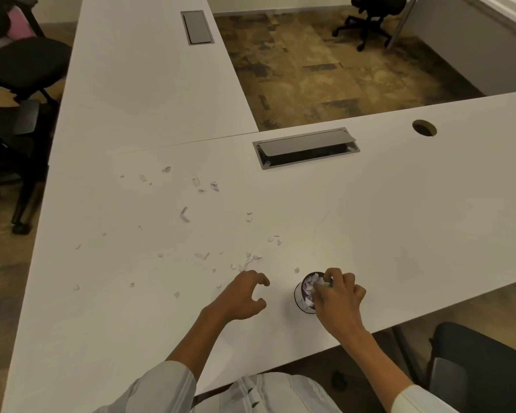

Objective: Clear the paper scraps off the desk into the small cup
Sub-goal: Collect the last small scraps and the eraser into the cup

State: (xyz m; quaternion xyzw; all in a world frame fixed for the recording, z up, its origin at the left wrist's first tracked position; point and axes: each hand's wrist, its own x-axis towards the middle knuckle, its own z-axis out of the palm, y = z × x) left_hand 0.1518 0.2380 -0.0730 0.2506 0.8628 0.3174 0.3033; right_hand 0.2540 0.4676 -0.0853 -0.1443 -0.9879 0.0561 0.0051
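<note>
Brimming small cup [306,295], white scraps [309,287]

Warm, dim indoor light falls evenly from above, leaving only soft, faint shadows on the white desk [399,204]. Wide-angle distortion bows the desk edges, and fine detail looks slightly soft throughout.

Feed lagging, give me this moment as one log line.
right hand: over small dark cup, dropping scraps | left hand: open, empty | white paper scraps: many remain on white desk
</note>
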